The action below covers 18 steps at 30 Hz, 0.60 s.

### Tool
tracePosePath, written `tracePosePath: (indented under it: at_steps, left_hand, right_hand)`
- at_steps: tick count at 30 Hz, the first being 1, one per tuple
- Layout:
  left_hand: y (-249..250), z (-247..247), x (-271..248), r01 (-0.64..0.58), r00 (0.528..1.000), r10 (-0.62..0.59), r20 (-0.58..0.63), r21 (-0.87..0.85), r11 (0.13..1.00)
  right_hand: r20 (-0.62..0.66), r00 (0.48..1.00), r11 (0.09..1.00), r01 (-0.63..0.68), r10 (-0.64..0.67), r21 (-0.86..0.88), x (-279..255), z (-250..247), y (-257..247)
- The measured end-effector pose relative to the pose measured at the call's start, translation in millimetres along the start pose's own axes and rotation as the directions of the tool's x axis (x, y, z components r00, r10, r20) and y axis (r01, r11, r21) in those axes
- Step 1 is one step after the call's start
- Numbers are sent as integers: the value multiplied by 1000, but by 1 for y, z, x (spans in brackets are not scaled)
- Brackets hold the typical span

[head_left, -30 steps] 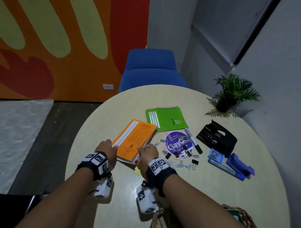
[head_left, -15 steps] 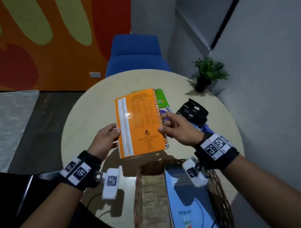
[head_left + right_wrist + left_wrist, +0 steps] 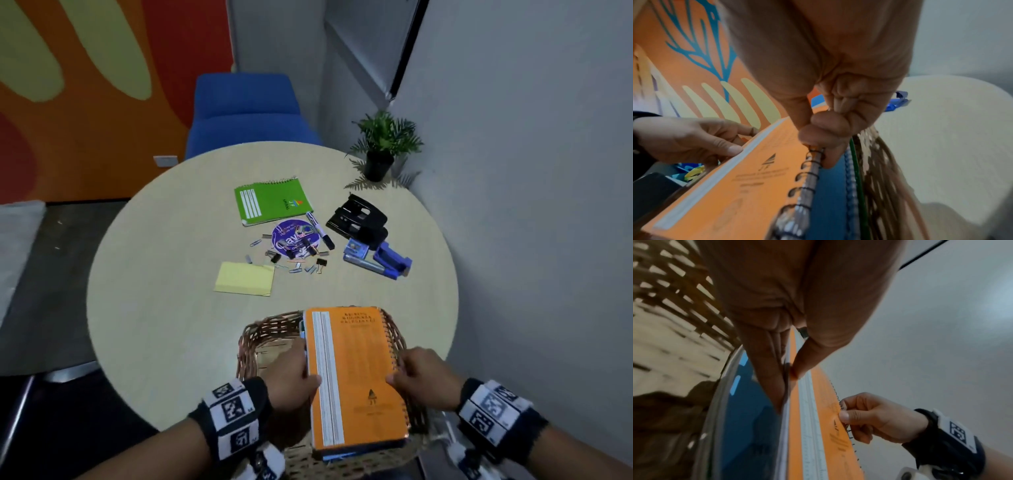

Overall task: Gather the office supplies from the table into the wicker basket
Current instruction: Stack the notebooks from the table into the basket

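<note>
An orange spiral notebook [image 3: 356, 377] lies over the wicker basket [image 3: 263, 332] at the table's near edge, on top of a blue notebook [image 3: 748, 410]. My left hand [image 3: 294, 377] pinches its left edge, thumb on the cover [image 3: 797, 369]. My right hand [image 3: 421, 380] pinches the spiral-bound right edge [image 3: 813, 155]. On the table lie a green notebook [image 3: 272, 200], a yellow sticky pad [image 3: 245, 278], a purple disc [image 3: 295, 237] with scattered clips, a marker [image 3: 320, 230], a black hole punch [image 3: 358, 219] and a blue stapler [image 3: 390, 261].
The round table [image 3: 164, 274] has a potted plant [image 3: 383, 147] at its far right by the grey wall. A blue chair [image 3: 245, 109] stands behind the table. A small blue box [image 3: 356, 248] sits beside the stapler.
Both hands carried the orange notebook from above the table's middle back and down onto the basket. The yellow sticky pad that lay under it now shows.
</note>
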State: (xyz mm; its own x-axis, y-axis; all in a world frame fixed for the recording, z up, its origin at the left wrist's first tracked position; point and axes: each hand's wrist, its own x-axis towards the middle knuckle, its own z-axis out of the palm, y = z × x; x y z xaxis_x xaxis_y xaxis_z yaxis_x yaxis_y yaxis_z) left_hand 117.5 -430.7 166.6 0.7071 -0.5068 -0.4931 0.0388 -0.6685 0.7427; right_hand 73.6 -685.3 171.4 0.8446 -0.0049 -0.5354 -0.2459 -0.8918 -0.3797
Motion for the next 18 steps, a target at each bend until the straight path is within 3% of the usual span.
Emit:
tracePosePath:
  at_steps: [6,11,15,18]
  left_hand:
    - [-7,18,13,100,991,-115,75,175,979]
    - [-19,24,20,153,985,-158,73,70,986]
    - [-11,13,12,118,988,-126,94,88,989]
    - [-2,-37,18,67,997,-65,-50,29,997]
  right_hand:
    - [-44,994,993,-98,96,-66,6,22,-6]
    - [-42,983,975,-181,177,-126,14,28,-10]
    - [30,992,988,-119,123,-100,12,9,-15]
    - [-26,999,999,-30,31,32,25,-38,-25]
